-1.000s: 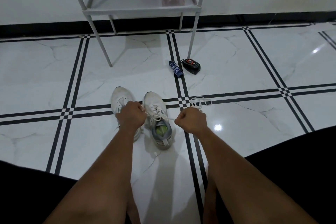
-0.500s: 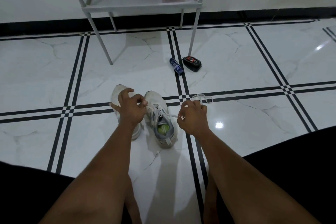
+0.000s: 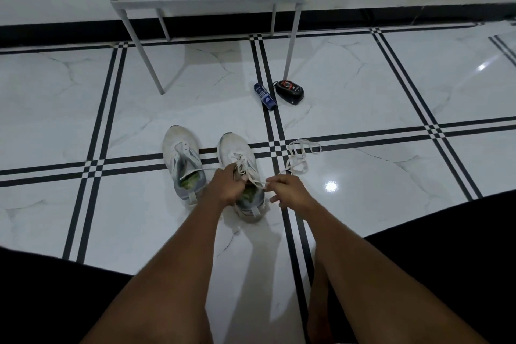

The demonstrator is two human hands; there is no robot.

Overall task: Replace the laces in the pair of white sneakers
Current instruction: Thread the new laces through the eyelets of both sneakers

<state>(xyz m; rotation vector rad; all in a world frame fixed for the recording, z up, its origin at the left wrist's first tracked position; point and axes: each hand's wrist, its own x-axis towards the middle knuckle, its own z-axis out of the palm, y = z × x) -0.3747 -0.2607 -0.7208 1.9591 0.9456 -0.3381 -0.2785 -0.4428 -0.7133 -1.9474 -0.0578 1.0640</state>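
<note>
A: What's biggest here?
B: The tiled floor (image 3: 363,181), then a grey rack (image 3: 206,0) at its far edge by the wall.
A: And the sneakers?
B: Left sneaker (image 3: 181,159) and right sneaker (image 3: 240,153) stand side by side mid-floor.
A: The hands?
B: Left hand (image 3: 226,187) grasps the lace (image 3: 245,167) over the right sneaker; right hand (image 3: 287,190) pinches its end. A loose lace (image 3: 301,153) lies just beside, right.
</note>
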